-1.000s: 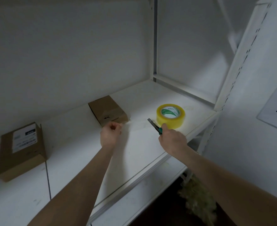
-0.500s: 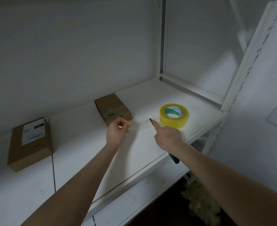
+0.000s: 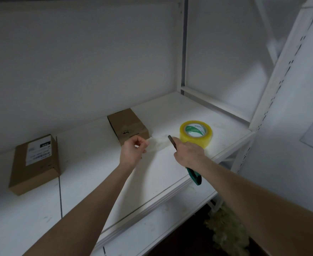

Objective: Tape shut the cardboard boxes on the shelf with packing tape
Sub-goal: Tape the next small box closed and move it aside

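White shelf (image 3: 89,182), left hand (image 3: 131,154) pinching clear tape strip (image 3: 157,145), right hand (image 3: 188,154) gripping utility knife (image 3: 194,174), tape roll (image 3: 196,141) at its one o'clock

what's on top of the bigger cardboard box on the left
A white shipping label with a dark patch is stuck on top of the box, toward its far end; its print is too blurred to read. The cardboard beneath it is covered.

The left hand (image 3: 132,153) pinched a clear tape strip (image 3: 158,144); the right hand (image 3: 188,154) gripped a green-handled utility knife (image 3: 194,177) beside the tape roll (image 3: 196,133).
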### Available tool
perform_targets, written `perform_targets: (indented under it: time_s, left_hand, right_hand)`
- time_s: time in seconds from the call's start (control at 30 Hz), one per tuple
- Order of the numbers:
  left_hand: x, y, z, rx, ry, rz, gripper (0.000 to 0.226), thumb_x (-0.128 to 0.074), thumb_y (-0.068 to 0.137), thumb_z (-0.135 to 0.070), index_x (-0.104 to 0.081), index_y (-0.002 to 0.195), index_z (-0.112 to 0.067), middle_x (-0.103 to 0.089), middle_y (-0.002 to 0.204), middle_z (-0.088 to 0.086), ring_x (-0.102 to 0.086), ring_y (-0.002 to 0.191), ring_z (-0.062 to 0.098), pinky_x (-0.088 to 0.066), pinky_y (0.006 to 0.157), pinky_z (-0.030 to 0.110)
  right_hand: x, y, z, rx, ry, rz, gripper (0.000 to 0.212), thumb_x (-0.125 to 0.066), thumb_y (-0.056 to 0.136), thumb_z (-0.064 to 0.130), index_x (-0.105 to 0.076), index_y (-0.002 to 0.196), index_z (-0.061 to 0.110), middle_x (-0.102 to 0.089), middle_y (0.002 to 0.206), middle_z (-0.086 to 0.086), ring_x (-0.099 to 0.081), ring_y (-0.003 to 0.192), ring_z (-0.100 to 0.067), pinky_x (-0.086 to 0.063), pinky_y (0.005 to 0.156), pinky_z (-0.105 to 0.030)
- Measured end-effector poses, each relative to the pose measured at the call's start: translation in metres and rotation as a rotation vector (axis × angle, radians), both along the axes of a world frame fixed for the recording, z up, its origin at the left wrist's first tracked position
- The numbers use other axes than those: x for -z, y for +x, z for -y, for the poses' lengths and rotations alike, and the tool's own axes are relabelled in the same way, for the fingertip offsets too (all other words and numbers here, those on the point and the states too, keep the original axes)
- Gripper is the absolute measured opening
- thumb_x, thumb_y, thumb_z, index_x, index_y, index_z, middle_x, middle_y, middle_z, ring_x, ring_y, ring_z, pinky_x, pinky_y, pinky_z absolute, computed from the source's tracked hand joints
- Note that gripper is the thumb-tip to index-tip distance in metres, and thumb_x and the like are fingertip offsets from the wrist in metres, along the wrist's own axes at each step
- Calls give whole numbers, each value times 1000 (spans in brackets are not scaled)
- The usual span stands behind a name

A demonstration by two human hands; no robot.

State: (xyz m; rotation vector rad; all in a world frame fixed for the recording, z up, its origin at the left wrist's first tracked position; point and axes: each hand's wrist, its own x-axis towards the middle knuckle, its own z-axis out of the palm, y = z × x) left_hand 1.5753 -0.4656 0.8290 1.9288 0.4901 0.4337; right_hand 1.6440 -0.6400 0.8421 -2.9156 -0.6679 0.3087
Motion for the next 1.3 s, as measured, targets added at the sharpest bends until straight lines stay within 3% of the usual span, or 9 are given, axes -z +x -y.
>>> perform_targets:
  time_s: [0.1, 0.27, 0.43, 0.67, 0.77, 0.87, 1.07, 1.17, 1.3]
  left_hand:
    - [1, -1, -1, -13, -10, -1, 20, -64, 90, -21, -55, 73, -16, -62, 81, -3, -62, 67, 10, -45, 55, 28]
    - [4, -3, -6, -45, -1, -15, 20, -64, 90, -20, -54, 72, -17, -63, 81, -3, -62, 67, 10, -45, 57, 30]
    - [5, -1, -9, -56, -3, -12, 21, -62, 90, -20, -53, 71, -21, -63, 78, -8, -63, 67, 9, -45, 65, 32]
    - [5, -1, -12, -60, -1, -9, 21, -64, 89, -20, -53, 71, -20, -62, 77, -7, -63, 67, 10, -46, 67, 33]
    - [5, 0, -12, -70, 2, -8, 21, -64, 89, -21, -54, 70, -22, -63, 77, -8, -63, 68, 10, -47, 69, 35]
    - [6, 0, -13, -75, -1, -4, 21, -64, 89, -21, -54, 70, -22, -63, 76, -9, -63, 68, 10, -47, 69, 34]
    - [4, 2, -21, -149, -55, 22, 16, -63, 88, -22, -56, 74, -22, -63, 76, -7, -60, 68, 12, -47, 68, 33]
    - [2, 2, -31, -206, -86, 42, 14, -60, 89, -19, -57, 76, -21, -61, 73, -1, -57, 69, 16, -46, 61, 30]
    - [0, 5, -33, -247, -120, 58, 15, -60, 91, -18, -56, 76, -17, -58, 70, -1, -54, 67, 15, -44, 54, 25]
  right_hand:
    - [-8, 8, 1, -4, 10, -38, 72, -42, 97, 27, -1, 156, 26, -62, 118, -9, -62, 100, -29, -43, 73, -33]
    - [-14, 17, 3, 20, 27, -133, 75, -43, 92, 24, -3, 155, 25, -66, 88, -4, -60, 56, -16, -48, 58, -27]
    - [-12, 16, 3, 0, 20, -170, 58, -41, 90, 20, -25, 146, 18, -62, 74, -3, -62, 59, -17, -50, 62, -29]
    - [-17, 29, -4, 22, 109, -292, 84, -45, 90, 18, 7, 155, 28, -72, 86, -9, -72, 74, -24, -60, 77, -40]
    - [-22, 36, -5, 66, 140, -422, 88, -45, 87, 11, 9, 154, 29, -73, 87, -14, -71, 71, -25, -61, 73, -39]
    - [-25, 38, -3, 75, 144, -454, 82, -46, 84, 8, -5, 154, 23, -72, 89, -18, -67, 63, -24, -56, 64, -33]
    - [-17, 35, 3, -4, 13, -160, 45, -51, 88, 20, -39, 131, 16, -61, 91, -5, -67, 78, -25, -57, 74, -37]
    - [-10, 36, 6, -48, -66, 6, 35, -50, 92, 23, -43, 125, 15, -55, 93, -3, -59, 85, -24, -45, 69, -33]
    - [-3, 40, 6, -46, -87, 97, 36, -48, 95, 23, -41, 130, 16, -61, 113, -9, -61, 103, -29, -46, 73, -34]
